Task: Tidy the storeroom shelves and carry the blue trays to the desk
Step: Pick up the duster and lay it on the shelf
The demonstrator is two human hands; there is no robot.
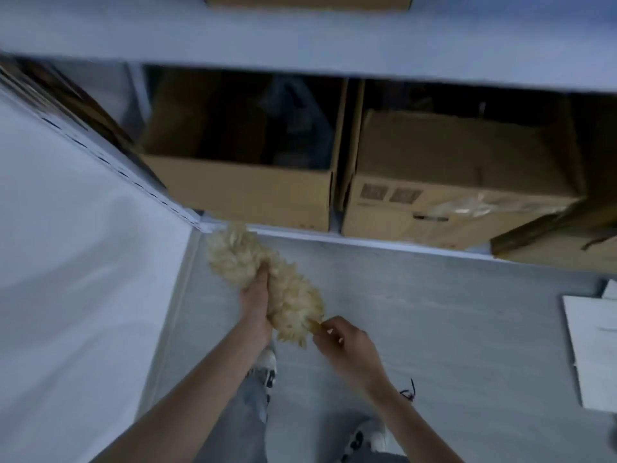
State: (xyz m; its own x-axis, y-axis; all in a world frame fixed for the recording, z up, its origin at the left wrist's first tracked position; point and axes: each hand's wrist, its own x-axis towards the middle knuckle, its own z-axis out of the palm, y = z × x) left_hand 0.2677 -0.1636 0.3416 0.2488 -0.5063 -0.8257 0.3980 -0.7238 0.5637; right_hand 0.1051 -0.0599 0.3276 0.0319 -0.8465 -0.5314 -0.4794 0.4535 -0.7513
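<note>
Two bare hands on fluffy cream feather duster point(267, 282): left hand point(255, 307) wrapped round plumes, right hand point(344, 342) pinched on handle end. Brown cardboard boxes point(247, 192) shelved just beyond; blue trays unseen. Firm handle grip, light strokes advised.

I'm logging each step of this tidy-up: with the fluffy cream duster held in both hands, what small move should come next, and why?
Probably let the left hand release the fluffy cream duster and reach its head toward the low shelf edge. The right hand already pinches the handle end, the left only grips the fluff, and the open brown cardboard box sits just ahead.
</note>
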